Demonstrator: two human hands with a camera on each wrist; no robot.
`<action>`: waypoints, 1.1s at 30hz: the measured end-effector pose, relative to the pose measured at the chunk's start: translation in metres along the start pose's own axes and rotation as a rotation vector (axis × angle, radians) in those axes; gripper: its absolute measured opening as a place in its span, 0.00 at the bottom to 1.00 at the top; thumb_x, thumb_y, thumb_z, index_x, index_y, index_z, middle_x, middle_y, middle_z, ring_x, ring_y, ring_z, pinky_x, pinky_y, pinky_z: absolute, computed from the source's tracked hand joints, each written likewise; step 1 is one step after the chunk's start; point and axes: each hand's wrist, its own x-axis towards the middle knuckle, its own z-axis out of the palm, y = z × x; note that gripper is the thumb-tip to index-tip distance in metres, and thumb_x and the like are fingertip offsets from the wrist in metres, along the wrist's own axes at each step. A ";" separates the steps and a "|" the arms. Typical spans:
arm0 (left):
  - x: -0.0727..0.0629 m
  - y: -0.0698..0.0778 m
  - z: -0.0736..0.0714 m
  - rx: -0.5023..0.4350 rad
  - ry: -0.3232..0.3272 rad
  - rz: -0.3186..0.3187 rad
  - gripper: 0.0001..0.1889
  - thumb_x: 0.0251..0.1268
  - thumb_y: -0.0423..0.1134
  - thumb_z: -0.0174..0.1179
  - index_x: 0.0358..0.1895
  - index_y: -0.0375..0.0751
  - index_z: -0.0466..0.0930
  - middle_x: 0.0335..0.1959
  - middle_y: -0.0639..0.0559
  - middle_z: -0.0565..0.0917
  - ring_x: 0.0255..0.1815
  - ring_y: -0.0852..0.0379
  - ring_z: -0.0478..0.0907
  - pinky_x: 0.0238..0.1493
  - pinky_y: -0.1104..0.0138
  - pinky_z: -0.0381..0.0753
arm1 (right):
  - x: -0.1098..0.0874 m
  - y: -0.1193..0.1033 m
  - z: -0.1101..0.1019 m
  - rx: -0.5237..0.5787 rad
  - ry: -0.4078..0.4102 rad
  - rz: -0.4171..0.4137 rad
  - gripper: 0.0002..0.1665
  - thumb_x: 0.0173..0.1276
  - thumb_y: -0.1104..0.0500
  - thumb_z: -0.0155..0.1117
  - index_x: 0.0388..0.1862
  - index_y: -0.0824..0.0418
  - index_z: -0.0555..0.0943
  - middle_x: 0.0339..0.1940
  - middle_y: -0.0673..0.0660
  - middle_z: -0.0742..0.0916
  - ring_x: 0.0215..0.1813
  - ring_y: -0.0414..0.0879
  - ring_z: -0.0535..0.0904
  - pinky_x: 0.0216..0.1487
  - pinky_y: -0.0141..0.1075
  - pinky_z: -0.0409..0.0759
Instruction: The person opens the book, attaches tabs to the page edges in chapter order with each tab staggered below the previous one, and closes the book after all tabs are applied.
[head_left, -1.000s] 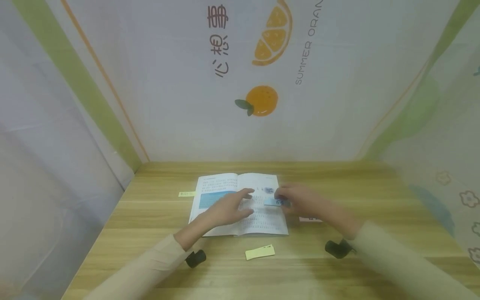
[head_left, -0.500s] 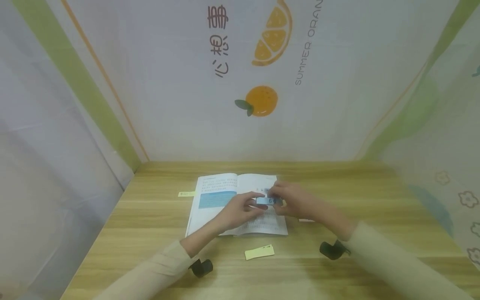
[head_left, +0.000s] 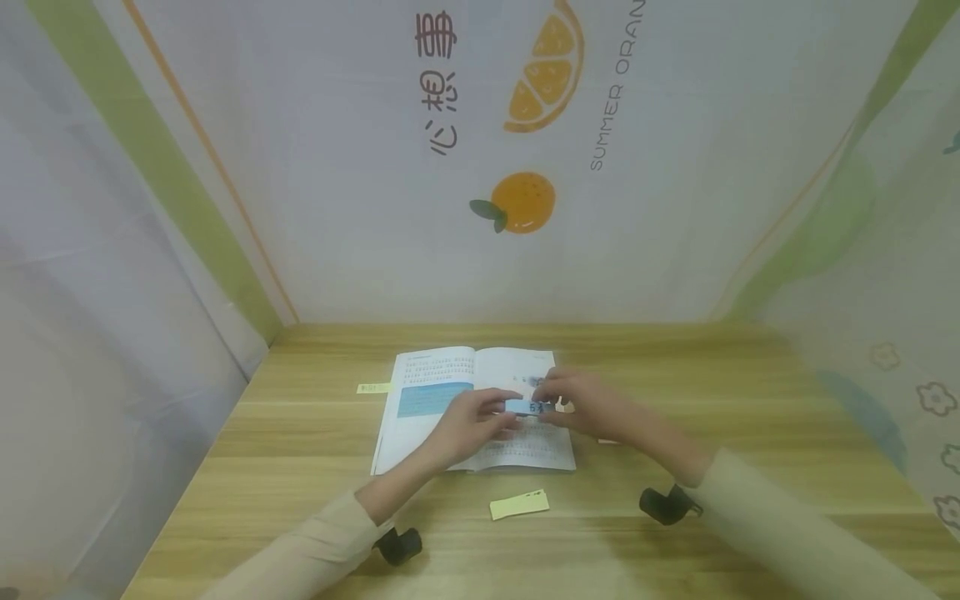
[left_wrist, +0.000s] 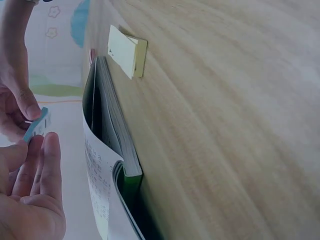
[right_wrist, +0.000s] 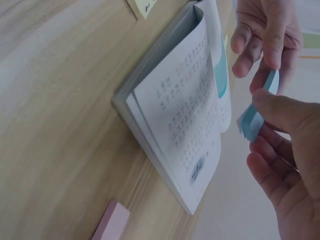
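Note:
A light blue sticky note pad (head_left: 517, 406) with dark writing on it is held above an open book (head_left: 420, 450). At its left end, the thumb and fingers of my left hand (head_left: 467, 427) pinch it. My right hand (head_left: 600, 406) grips the other end between thumb and fingers. In the right wrist view the pad (right_wrist: 253, 121) looks slightly bent, and a thin sheet edge stands a little apart at its near end. The right page of the book is partly hidden behind both hands.
A yellow sticky note pad (head_left: 519, 504) lies in front of the book on the wooden table (head_left: 300, 500). A yellow strip (head_left: 372, 387) sticks out at the book's left edge. A pink pad (right_wrist: 112, 222) lies right of the book.
My right hand has brought the blue pad leftward over the book. My left hand, with fingers apart a second ago, has come to the pad's left end and now pinches it.

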 end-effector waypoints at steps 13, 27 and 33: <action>0.000 -0.006 0.003 0.135 0.012 -0.002 0.17 0.72 0.30 0.62 0.61 0.29 0.79 0.48 0.38 0.87 0.44 0.50 0.88 0.44 0.67 0.86 | -0.005 -0.001 -0.005 -0.058 -0.009 -0.018 0.11 0.66 0.59 0.75 0.47 0.59 0.89 0.43 0.50 0.87 0.44 0.42 0.81 0.45 0.36 0.83; -0.001 -0.004 0.006 0.219 0.039 0.045 0.17 0.71 0.31 0.64 0.60 0.30 0.81 0.52 0.36 0.85 0.45 0.49 0.87 0.45 0.66 0.86 | -0.012 0.007 0.007 0.438 -0.002 0.269 0.04 0.70 0.59 0.70 0.38 0.59 0.86 0.32 0.52 0.86 0.34 0.46 0.81 0.36 0.40 0.84; -0.002 -0.005 0.008 0.210 0.059 0.040 0.16 0.71 0.32 0.64 0.59 0.32 0.82 0.51 0.37 0.86 0.43 0.51 0.88 0.44 0.67 0.86 | -0.023 -0.002 0.021 0.811 0.113 0.529 0.15 0.74 0.56 0.67 0.40 0.70 0.85 0.33 0.64 0.86 0.32 0.48 0.81 0.36 0.39 0.83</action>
